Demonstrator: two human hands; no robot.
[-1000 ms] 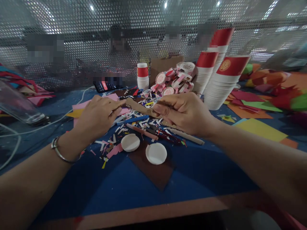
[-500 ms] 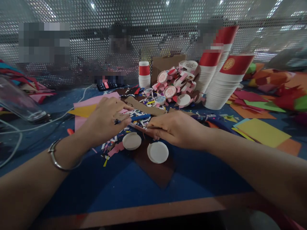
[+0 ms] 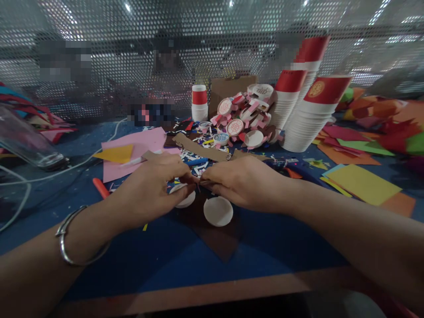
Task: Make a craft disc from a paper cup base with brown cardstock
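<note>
My right hand (image 3: 245, 182) is closed, its fingers pressed around a narrow paper strip (image 3: 206, 182) that is mostly hidden. From the left, my left hand (image 3: 162, 183) brings thumb and fingertips together at the strip's near end; its fingers are closed there. Partly under my left thumb lies a white round cup bottom (image 3: 187, 202). A second white cup bottom (image 3: 218, 211) rests just below my right fingers. Both lie over a dark brown paper sheet (image 3: 220, 243) on the blue table. Paper scraps (image 3: 198, 168) litter the surface beyond my fingertips.
Behind stands a pile of cut cup bottoms (image 3: 235, 127) with pink tabs. Tall stacks of red-and-white paper cups (image 3: 303, 123) rise at right, beside yellow paper (image 3: 364, 183). Pink paper (image 3: 111, 170), a red-orange handle (image 3: 100, 188) and a clear container (image 3: 36, 141) are at left.
My left hand has moved right and toward me, from the scraps to the strip at my right fingertips, now covering part of one cup bottom. My right hand has barely shifted.
</note>
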